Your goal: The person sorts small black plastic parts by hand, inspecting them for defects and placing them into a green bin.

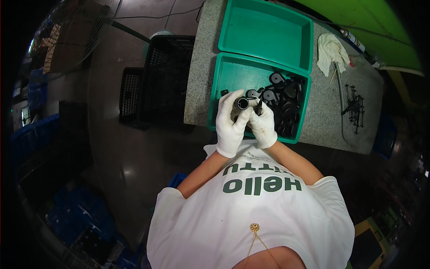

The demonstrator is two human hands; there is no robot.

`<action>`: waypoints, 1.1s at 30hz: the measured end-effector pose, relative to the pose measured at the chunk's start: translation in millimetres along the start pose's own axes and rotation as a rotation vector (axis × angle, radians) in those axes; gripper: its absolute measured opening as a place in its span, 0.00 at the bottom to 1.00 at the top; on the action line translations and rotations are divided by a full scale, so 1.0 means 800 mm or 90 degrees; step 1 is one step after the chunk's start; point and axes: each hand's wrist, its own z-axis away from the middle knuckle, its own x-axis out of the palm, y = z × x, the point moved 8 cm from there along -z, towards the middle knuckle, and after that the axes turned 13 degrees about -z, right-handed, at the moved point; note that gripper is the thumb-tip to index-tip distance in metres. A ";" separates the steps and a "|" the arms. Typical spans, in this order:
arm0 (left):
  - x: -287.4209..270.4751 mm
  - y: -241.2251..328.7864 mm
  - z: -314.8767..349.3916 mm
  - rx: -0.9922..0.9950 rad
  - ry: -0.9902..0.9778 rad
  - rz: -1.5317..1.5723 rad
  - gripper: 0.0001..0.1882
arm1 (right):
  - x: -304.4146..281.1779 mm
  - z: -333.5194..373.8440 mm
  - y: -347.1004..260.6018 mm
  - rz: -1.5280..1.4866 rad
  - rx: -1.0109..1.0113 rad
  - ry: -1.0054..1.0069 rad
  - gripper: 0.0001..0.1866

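Note:
Both of my hands wear white knit gloves and meet above the near green bin point(237, 71). In my left hand point(230, 127) is a black hollow round part point(242, 104), its ring-shaped open end facing up, with fingers and thumb closed around it. My right hand point(264, 125) pinches a slim dark pointed piece point(259, 106) close beside that part; its exact kind cannot be made out. Black molded plastic parts point(286, 107), some with round grey discs, are heaped in the right half of the bin, partly behind my hands.
Beyond lies a second green bin point(266, 27) on the speckled grey table point(201, 76). A whitish cloth point(331, 51), a spray can point(353, 39), a grey tube point(339, 85) and thin black parts point(354, 107) occupy the right side. Black crates point(166, 76) stand left; a fan point(80, 33) is farther off.

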 end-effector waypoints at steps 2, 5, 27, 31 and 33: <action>0.000 0.008 0.001 -0.001 -0.013 0.006 0.20 | -0.001 0.002 0.005 -0.033 -0.011 -0.013 0.10; -0.002 0.013 0.002 0.027 -0.028 0.012 0.19 | 0.002 0.003 -0.001 -0.038 -0.022 -0.036 0.10; -0.019 -0.005 0.007 -0.024 -0.039 0.176 0.20 | -0.017 0.022 -0.042 0.155 0.115 0.014 0.10; -0.020 -0.004 0.011 -0.033 -0.062 0.191 0.22 | -0.007 0.024 -0.044 0.204 0.070 -0.011 0.11; -0.021 -0.004 0.012 -0.029 -0.057 0.231 0.22 | -0.008 0.024 -0.043 0.232 0.017 -0.025 0.11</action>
